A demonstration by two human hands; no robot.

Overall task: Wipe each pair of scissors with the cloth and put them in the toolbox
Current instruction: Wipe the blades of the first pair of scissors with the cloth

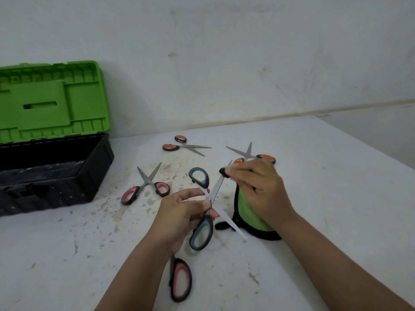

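My left hand pinches the blue-handled scissors at their pivot, blades spread wide. My right hand holds the green cloth with black trim and presses a fold of it around the upper blade near its tip. The cloth hangs down under that hand to the table. The open toolbox, black base and green lid, stands at the far left. Pink-handled scissors lie open between the toolbox and my hands. Another pink-handled pair lies under my left forearm, partly hidden.
Orange-handled scissors lie open at the back of the white stained table. A second orange-handled pair lies just behind my right hand. A wall runs close behind the table; the table's right edge slants away at the right.
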